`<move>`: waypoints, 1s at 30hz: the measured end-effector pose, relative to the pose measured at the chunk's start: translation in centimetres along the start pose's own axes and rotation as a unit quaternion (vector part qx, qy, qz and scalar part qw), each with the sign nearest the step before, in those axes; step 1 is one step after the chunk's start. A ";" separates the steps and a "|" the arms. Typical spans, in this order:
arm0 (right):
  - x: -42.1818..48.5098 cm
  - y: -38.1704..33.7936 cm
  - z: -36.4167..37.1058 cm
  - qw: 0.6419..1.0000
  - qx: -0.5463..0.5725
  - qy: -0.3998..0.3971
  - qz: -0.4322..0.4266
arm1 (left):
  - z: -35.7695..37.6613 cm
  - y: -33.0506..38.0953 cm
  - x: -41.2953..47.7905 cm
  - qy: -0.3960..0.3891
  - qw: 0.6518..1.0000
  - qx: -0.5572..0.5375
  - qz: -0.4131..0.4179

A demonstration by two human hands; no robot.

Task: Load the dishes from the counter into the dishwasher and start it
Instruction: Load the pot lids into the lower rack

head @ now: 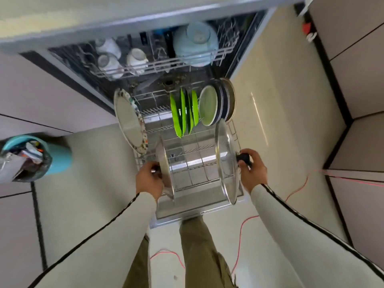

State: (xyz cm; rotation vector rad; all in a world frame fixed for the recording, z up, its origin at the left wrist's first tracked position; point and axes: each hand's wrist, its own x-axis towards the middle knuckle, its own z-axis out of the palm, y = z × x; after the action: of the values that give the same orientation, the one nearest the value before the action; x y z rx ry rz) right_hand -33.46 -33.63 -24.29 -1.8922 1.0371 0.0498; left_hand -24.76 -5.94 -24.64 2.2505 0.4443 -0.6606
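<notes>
Bright, even light fills the kitchen, and shadows are faint. A long streak of glare lies on the glossy floor [258, 115] at two o'clock, and the worktop [62, 11] at eleven o'clock is washed out pale. The inside of the dishwasher [145, 41] at twelve o'clock is dim. Soft glints run along the small lid [165, 163] and the large lid [224, 154] near the centre. The bin [58, 156] at nine o'clock is smeared with blur. Straight lines bow at the edges, and the sleeves [311, 235] stretch wide toward five and seven o'clock.

Head view — steeply downward, over dishwasher rack [193, 161]
</notes>
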 end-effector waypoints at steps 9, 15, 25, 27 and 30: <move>10.0 6.9 4.0 0.995 0.095 -0.020 0.026 | 11.5 1.7 6.9 0.008 0.999 -0.024 0.044; 13.6 9.1 6.3 0.991 0.123 -0.056 0.019 | 14.2 0.3 8.9 -0.017 0.998 -0.026 0.063; 17.6 8.6 8.9 0.993 0.052 -0.108 -0.022 | 15.6 -1.0 9.8 -0.027 0.997 -0.056 0.045; 17.9 8.6 9.9 0.993 0.048 -0.105 -0.031 | 15.7 -1.2 9.8 -0.026 0.997 -0.060 0.033; 18.7 9.2 11.7 0.992 0.029 -0.109 -0.048 | 15.4 -1.7 10.0 -0.022 0.997 -0.076 0.024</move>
State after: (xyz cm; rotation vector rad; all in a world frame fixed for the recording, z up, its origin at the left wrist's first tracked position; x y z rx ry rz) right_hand -23.39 -38.56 -45.39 -1.8348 0.7903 0.1643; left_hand -22.47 -14.98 -40.60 2.0935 0.4046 -0.6297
